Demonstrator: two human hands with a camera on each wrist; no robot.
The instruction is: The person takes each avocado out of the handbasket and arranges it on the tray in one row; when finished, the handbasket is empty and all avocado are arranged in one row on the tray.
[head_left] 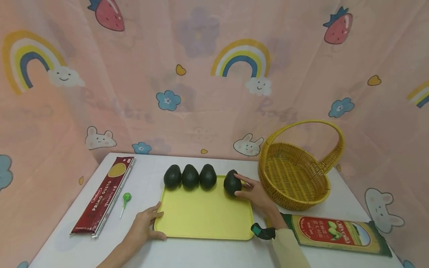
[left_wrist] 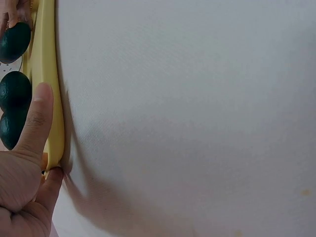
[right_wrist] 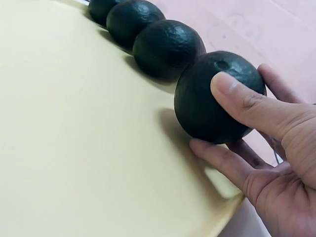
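In the head view, my right hand [head_left: 255,193] grips a dark green avocado [head_left: 232,183] over the back right part of a yellow tray [head_left: 204,219]. The right wrist view shows thumb and fingers spread around this avocado [right_wrist: 217,106], with a shadow on the tray beneath it. Three more avocados [head_left: 190,177] stand side by side along the tray's back left edge. My left hand [head_left: 142,227] holds the tray's front left corner, its thumb [left_wrist: 37,118] lying against the tray side in the left wrist view.
A yellow wicker basket [head_left: 295,178] with a tall handle stands at the back right. In front of it lies a green and red package [head_left: 338,234], partly behind the right forearm. A red spaghetti pack [head_left: 104,197] and a green lollipop [head_left: 126,199] lie on the left.
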